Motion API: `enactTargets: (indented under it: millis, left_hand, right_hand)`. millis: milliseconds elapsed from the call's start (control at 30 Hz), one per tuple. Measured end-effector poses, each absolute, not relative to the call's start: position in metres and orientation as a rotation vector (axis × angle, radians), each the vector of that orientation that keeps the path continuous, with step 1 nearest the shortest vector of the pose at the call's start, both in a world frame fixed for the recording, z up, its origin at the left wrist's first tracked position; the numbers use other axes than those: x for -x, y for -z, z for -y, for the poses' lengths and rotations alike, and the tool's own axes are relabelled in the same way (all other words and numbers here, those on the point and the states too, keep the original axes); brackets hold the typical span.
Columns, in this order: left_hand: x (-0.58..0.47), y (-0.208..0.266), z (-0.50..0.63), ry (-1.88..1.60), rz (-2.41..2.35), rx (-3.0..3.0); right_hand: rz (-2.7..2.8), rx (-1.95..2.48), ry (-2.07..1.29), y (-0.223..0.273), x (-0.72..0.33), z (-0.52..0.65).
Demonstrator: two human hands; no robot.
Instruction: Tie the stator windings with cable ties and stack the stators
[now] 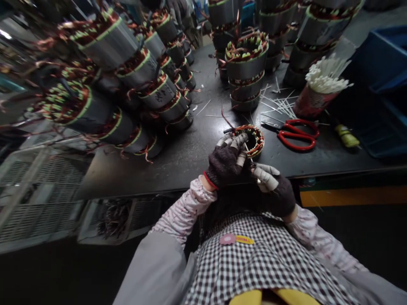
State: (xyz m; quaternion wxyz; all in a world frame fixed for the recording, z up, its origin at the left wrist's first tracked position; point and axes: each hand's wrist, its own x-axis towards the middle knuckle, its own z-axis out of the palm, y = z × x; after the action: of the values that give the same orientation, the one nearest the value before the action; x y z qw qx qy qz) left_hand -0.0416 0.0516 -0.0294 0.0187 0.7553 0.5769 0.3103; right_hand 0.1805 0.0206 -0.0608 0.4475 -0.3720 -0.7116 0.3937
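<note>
A motor stator with copper windings lies on the dark table in front of me, its round opening facing up. My left hand, in a dark glove with pale tape round the fingers, curls over the stator's left rim. In the taped fingers of my right hand, just below the near rim, is a thin pale rod; its tip reaches into the opening. What end of the rod lies inside my grip is hidden. A dark-sleeved wire sticks out beyond my left fingers.
Stacked stators stand behind and at the left. Red-handled scissors lie right of my work, near loose white sticks and a red can full of them. Farther right are a yellow-handled tool and blue bins.
</note>
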Motion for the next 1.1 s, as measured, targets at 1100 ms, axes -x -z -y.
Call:
enactTargets:
  millis: [1100]
  left_hand:
    - [0.031, 0.023, -0.046, -1.206, -1.631, -2.01]
  right_hand:
    - [1.875, 1.092, -0.868, 0.02, -0.168, -0.074]
